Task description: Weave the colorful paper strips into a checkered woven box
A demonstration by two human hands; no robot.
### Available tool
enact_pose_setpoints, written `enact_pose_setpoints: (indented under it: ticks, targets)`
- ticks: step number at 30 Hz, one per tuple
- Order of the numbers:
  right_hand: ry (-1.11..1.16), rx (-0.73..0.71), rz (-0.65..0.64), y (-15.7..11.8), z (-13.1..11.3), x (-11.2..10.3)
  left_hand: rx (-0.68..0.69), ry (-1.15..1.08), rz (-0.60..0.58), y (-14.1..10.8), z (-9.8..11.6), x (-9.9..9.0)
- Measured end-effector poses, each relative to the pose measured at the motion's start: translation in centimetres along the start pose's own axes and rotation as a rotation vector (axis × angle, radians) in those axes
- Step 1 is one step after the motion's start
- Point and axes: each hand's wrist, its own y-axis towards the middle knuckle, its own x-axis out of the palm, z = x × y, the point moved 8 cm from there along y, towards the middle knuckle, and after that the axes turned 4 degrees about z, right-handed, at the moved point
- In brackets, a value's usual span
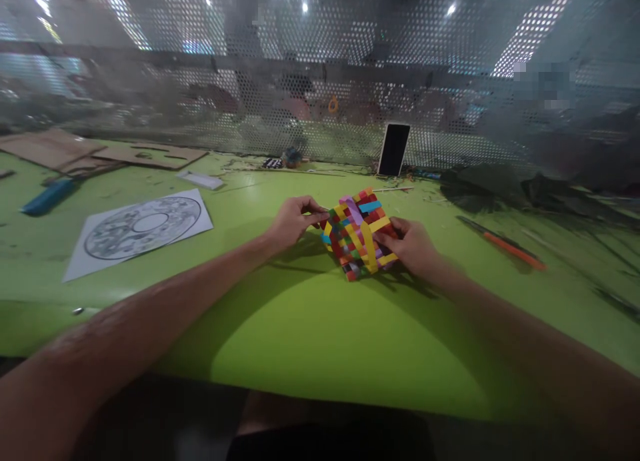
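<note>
A small box-like piece woven from colourful strips (356, 238) is held up tilted above the green table (280, 328). Red, yellow, purple, blue and green strips cross each other, and some loose ends stick out from its faces. My left hand (295, 221) pinches a dark red strip at the left edge of the weave between thumb and fingers. On the other side, my right hand (411, 246) grips the body, thumb on the near face and fingers behind, mostly hidden.
To the left lie a printed sheet (147, 224) with a ring pattern, a blue-handled tool (49, 196) and cardboard pieces (55, 148). An orange-handled knife (505, 244) rests at right. A phone-like dark panel (394, 149) leans near the perforated metal screen (320, 88).
</note>
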Motion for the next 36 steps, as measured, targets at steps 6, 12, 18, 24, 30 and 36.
enact_pose_setpoints:
  ticks: [6, 12, 18, 24, 30, 36]
  targets:
    - [0.352, 0.140, 0.101, 0.4, 1.3, -0.5, -0.154, -0.218, 0.003, -1.0, -0.1, 0.7]
    - [0.661, 0.395, 0.270, 0.5, 3.6, -0.8, -0.263, -0.178, -0.193, -1.4, -0.5, 2.0]
    - [0.786, 0.243, 0.105, 0.2, 1.2, 0.5, -0.102, 0.054, -0.408, -2.1, -0.1, 3.8]
    - [0.746, 0.236, 0.064, 0.0, 0.7, 0.5, -0.046, 0.107, -0.335, -1.7, -0.2, 3.3]
    - [0.748, 0.249, 0.047, 0.0, 1.1, 0.8, -0.065, 0.011, -0.373, -1.7, -0.4, 3.4]
    - [0.707, 0.273, 0.047, -0.4, 0.7, 1.2, -0.103, 0.040, -0.360, -1.6, -1.4, 3.0]
